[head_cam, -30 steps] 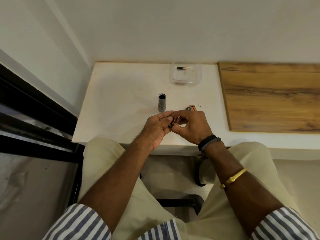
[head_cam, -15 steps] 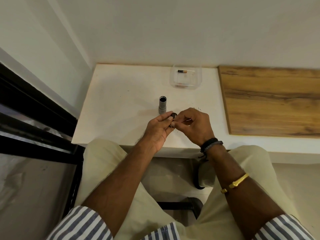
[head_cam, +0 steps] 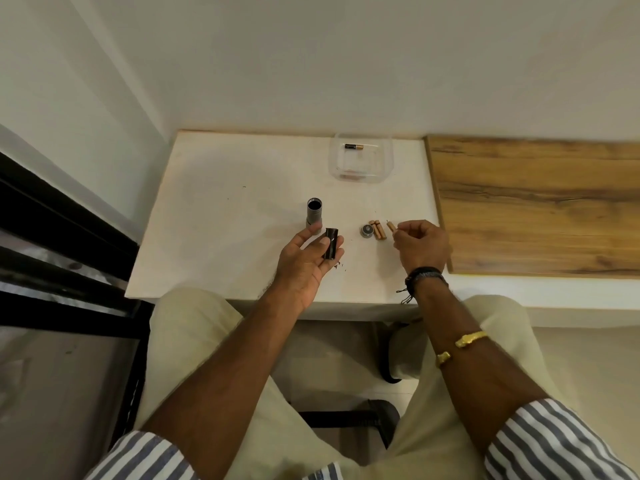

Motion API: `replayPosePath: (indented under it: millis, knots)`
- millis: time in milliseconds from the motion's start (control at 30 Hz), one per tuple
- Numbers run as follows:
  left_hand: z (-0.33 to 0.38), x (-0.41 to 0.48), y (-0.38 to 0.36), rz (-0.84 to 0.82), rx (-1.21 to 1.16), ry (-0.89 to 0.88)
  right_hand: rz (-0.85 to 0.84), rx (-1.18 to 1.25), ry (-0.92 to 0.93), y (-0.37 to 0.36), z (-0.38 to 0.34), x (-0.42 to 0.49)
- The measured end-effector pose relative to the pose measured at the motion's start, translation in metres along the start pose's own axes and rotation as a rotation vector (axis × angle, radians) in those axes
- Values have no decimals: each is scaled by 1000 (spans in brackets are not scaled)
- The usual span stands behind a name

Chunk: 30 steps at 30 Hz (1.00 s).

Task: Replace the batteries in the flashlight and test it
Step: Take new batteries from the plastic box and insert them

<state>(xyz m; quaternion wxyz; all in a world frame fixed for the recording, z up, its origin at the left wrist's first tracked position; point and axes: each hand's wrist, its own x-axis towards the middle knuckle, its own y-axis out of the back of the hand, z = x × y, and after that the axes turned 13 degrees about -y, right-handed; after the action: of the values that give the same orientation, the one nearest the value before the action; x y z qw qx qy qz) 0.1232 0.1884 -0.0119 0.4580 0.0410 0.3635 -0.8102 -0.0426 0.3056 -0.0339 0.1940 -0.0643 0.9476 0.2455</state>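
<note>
Two copper batteries (head_cam: 376, 230) lie side by side on the white table (head_cam: 225, 209), just right of the round tail cap (head_cam: 366, 231), and a third battery (head_cam: 391, 225) is pinched at the fingertips of the right hand (head_cam: 420, 244), close beside the pair. Whether it is being set down or lifted cannot be told; grouped like that, away from the tub, the three look like one set kept together so they do not mix with others.

The left hand (head_cam: 306, 259) lies palm up with a black holder (head_cam: 330, 243) resting across its fingers, the thumb pressing on it lightly. It is a loose, cradling hold, not a tight one, and it keeps the holder's open end toward the right hand for loading or emptying.

The flashlight (head_cam: 314, 212) stands upright on the table just beyond the left fingertips, its dark open end facing up. Standing it stops it rolling and leaves the bore ready to take the holder back.

A clear tub (head_cam: 388, 157) sits at the far edge with one black-and-copper cell (head_cam: 353, 146) inside, well apart from the working area. A wooden board (head_cam: 536, 202) covers the surface to the right.

The task seems about midway: body open, cap off, holder out, nothing reassembled or tested yet.
</note>
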Motion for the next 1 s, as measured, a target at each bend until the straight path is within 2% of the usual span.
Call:
replayPosePath:
  millis: [133, 300, 567, 800, 1000]
  knots:
    - [-2, 0, -2, 8, 96, -13, 92, -134, 78, -12, -2, 6]
    - [0, -2, -5, -18, 93, -8, 78, -255, 125, -23, 3, 6]
    - [6, -4, -10, -64, 25, 10, 56, -232, 119, -19, 2, 7]
    - [39, 3, -15, -171, -85, -91, 49, -192, 122, -19, -2, 8]
    - [74, 28, -30, -120, -98, -190, 10, -83, 279, -37, -50, 14]
